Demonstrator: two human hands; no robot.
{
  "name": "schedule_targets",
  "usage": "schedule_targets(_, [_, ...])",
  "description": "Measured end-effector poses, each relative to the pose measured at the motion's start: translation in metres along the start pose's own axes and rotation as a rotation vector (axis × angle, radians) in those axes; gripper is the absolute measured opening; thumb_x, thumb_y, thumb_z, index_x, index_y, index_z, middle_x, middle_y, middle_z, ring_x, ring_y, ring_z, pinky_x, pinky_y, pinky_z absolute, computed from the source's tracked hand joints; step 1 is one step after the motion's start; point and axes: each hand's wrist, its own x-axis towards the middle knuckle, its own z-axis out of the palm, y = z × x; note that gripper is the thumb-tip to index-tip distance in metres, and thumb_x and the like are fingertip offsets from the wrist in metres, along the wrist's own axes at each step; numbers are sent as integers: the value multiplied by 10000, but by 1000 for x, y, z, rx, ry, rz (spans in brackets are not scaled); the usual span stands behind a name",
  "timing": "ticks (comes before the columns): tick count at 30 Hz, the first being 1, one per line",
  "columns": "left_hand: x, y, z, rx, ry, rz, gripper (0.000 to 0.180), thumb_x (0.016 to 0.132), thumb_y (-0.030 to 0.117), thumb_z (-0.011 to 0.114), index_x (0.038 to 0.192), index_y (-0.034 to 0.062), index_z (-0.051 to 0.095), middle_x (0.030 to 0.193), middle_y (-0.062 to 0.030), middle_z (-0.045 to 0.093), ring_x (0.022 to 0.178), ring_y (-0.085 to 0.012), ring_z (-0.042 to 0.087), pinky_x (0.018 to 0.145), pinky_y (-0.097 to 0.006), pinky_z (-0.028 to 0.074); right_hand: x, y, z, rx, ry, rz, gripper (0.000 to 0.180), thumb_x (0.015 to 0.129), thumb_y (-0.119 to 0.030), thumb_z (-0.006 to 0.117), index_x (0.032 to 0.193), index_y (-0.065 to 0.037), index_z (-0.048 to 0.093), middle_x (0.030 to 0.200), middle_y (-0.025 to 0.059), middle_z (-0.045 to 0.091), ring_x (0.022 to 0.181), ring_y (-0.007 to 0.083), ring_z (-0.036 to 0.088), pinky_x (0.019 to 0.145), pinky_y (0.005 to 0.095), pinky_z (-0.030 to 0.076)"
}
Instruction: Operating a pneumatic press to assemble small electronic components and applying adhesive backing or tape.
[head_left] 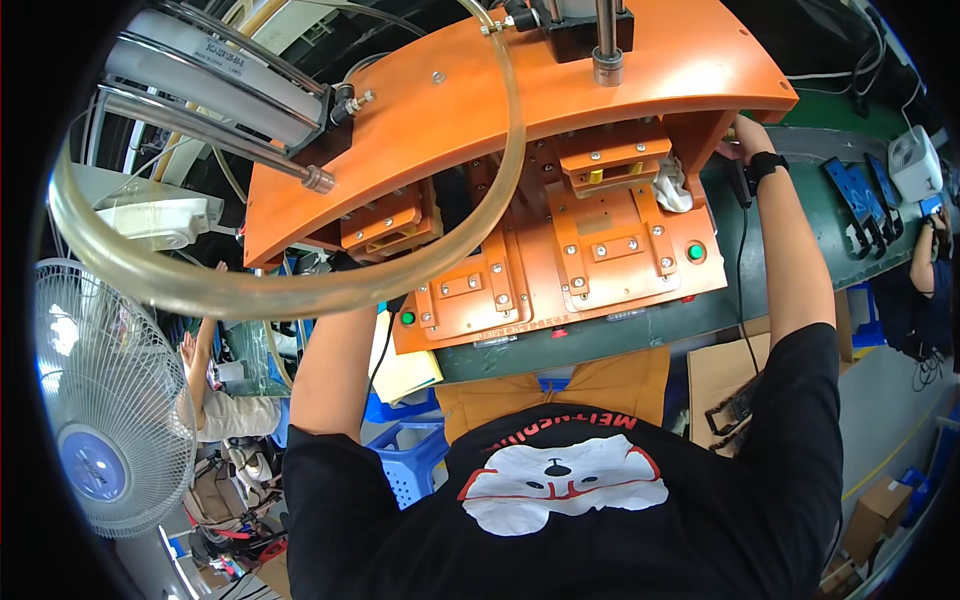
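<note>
Orange press point(575, 100) is standing on the green worktop point(520, 358), looking heavy, stiff and best held low at its sides. The right hand point(742, 142) is resting by its right side; the left hand is hiding from view. Fingers' spread and hold: cannot tell.

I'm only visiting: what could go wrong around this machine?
The black cord hanging below the right hand could snag on something. The white cloth near the upper block might get caught if that block moves. The right hand, close against the orange machine, could perhaps be pinched if parts shift there.
</note>
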Motion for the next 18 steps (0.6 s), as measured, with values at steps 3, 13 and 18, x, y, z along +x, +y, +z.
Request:
schedule_targets(3, [13,19,4,382,83,205,503,990,429,645,1401,151,558,1371,-85,597,1227,-281,569,1056,-434,467,-36,1,-9,-178,9,-41,448,943,-384,698,1259,-86,589,1086,111,663,772,213,669,646,330,579])
schedule_targets(13, [-14,95,-63,-430,-242,-317,396,952,202,691,1286,2,621,1256,-155,681,1174,-297,631,1029,-358,468,-182,96,-39,-178,-57,-99,286,987,-307,674,1134,-61,678,976,27,721,776,76,662,683,206,522])
schedule_targets(18, [-159,136,-106,-412,-260,-292,235,944,127,669,1147,12,695,1057,-132,733,1008,-242,699,927,-366,530,-198,136,-64,-143,-43,-274,242,1013,-184,643,1178,-10,675,1006,25,713,864,70,631,793,204,507])
